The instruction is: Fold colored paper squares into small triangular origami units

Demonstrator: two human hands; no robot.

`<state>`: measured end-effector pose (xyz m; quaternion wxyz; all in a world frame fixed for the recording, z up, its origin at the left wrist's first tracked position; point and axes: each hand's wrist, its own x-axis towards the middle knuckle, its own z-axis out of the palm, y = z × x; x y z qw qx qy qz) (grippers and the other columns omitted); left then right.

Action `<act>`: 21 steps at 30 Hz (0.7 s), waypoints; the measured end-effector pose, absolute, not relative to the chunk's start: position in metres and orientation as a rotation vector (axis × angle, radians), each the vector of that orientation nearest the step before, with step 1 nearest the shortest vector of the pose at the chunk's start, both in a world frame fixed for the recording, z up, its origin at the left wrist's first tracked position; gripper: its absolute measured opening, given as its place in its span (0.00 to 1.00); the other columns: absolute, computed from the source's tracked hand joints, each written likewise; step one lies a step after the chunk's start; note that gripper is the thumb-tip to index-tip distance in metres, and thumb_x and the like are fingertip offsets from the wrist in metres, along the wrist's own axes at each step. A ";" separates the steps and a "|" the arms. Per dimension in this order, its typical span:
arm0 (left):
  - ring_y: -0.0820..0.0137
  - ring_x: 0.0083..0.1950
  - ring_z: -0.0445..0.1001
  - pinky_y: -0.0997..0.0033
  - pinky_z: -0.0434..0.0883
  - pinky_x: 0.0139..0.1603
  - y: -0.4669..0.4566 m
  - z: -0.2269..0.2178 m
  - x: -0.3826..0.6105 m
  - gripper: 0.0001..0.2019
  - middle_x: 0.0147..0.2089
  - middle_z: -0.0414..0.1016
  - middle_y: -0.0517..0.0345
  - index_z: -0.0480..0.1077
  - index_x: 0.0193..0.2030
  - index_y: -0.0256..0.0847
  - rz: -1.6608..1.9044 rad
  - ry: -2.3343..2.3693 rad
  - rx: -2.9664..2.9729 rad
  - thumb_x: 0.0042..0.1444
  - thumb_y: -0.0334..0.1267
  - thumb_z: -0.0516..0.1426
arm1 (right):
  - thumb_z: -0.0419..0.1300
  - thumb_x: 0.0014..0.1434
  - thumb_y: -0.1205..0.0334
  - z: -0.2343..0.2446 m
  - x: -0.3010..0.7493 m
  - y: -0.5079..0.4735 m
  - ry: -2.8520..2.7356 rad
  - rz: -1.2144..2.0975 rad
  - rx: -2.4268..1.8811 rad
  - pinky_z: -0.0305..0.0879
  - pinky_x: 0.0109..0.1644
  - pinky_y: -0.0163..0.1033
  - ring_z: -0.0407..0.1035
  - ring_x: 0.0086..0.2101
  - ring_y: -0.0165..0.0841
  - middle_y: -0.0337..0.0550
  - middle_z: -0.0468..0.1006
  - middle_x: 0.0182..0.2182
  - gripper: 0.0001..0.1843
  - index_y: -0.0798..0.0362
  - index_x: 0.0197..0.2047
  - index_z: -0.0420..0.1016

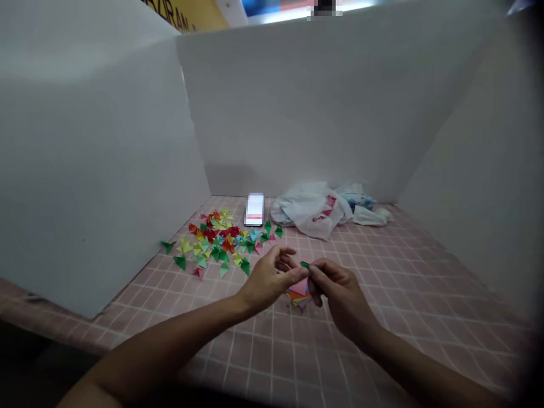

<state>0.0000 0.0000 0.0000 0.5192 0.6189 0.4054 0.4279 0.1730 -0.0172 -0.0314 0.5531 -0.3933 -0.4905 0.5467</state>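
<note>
Hands: left hand (267,277) and right hand (340,297) together, pinching a green paper piece (304,264)
Beneath: paper stack (298,296) on the counter (361,351)
Beyond: folded triangles (216,243), plastic bag (310,211)

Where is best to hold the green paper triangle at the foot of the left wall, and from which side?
Likely pinch a corner of the green paper triangle with the fingers, from above on the right: the left wall blocks the other side, and it is thin.
</note>
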 end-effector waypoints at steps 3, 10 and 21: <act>0.70 0.35 0.69 0.68 0.68 0.38 0.008 -0.017 0.014 0.17 0.32 0.70 0.59 0.70 0.38 0.37 0.996 0.914 1.428 0.53 0.48 0.65 | 0.71 0.56 0.46 -0.029 0.167 -0.017 -1.178 1.269 -0.962 0.56 0.20 0.30 0.60 0.17 0.24 0.34 0.69 0.17 0.20 0.54 0.28 0.76; 0.73 0.29 0.66 0.71 0.63 0.33 0.020 -0.030 0.013 0.14 0.27 0.67 0.62 0.68 0.30 0.39 1.037 0.904 1.573 0.61 0.46 0.57 | 0.66 0.57 0.42 -0.037 0.169 -0.011 -1.248 1.316 -1.077 0.55 0.20 0.31 0.59 0.16 0.24 0.34 0.69 0.18 0.23 0.54 0.26 0.72; 0.73 0.29 0.69 0.72 0.69 0.32 0.030 -0.042 0.001 0.14 0.28 0.70 0.62 0.69 0.32 0.38 1.067 0.854 1.425 0.54 0.47 0.64 | 0.66 0.57 0.44 -0.045 0.156 0.006 -1.257 1.286 -1.030 0.59 0.23 0.33 0.62 0.18 0.26 0.36 0.70 0.18 0.23 0.53 0.23 0.72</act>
